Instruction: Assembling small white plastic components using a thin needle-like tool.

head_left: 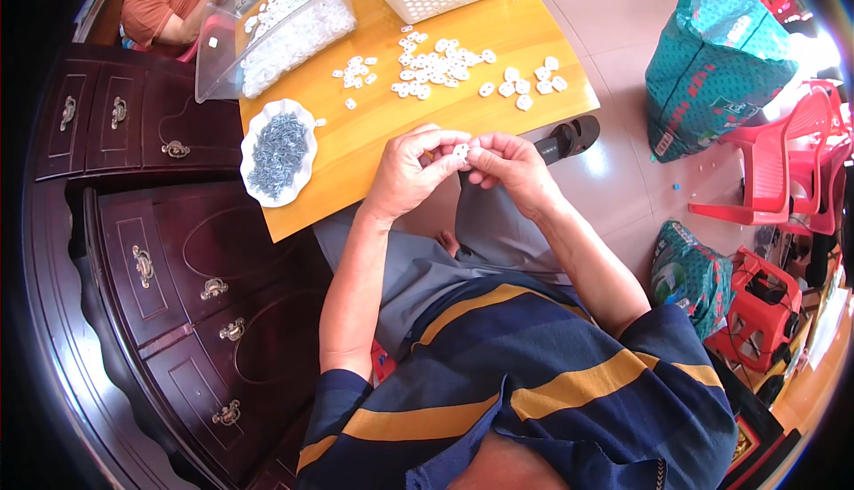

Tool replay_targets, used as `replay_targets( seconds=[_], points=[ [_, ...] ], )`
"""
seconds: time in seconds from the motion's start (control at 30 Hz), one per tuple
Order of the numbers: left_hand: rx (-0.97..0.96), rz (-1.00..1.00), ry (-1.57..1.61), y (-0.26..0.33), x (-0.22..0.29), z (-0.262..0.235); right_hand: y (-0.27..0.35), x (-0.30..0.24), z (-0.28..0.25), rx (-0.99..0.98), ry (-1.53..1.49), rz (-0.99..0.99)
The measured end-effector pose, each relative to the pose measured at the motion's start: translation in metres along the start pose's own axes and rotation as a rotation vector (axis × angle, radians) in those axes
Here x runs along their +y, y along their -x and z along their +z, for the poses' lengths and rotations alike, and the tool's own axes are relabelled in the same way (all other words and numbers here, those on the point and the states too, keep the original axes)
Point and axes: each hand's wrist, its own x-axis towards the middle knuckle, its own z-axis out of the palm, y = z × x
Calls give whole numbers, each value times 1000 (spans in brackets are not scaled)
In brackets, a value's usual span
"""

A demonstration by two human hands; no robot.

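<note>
A: Head view. Small white piece (461,151), one: location?
B: Raised at the near edge of the bench (356,129), in front of the lap. Whether it clears the edge, cannot tell.
A: State of the hands?
B: Left hand (405,170): thumb and fingers pinching one side of the piece. Right hand (516,170): thumb and forefinger pinching the opposite side, tips nearly meeting.
A: Handling?
B: Judged very light; probably stiff, moulded plastic. Likely smooth, so apt to slip or spring from a loose pinch. Fragility: low, though thin parts might crack if bent.
A: Where to grip?
B: By the outer edges, fingertips only, keeping the marked face free. Too small for a palm grasp.
A: Appearance?
B: White, compact, with small dark spots, possibly holes. Mostly covered by fingers; full outline not legible.
A: Comparable stock?
B: Loose white pieces (436,67), rounded, with dark spots, scattered on the bench beyond the hands.
</note>
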Motion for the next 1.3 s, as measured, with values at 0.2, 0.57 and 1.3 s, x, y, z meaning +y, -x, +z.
replay_targets(
  seconds=[0.2,0.57,1.3],
  points=[
    [-32,24,-35,0,1,-1,1,1,1,-23,-25,9],
    [-38,-12,-27,-1,5,3,1,0,3,-6,-17,26],
    [227,255,-671,4,7,39,2,6,2,55,-219,85]
  ],
)
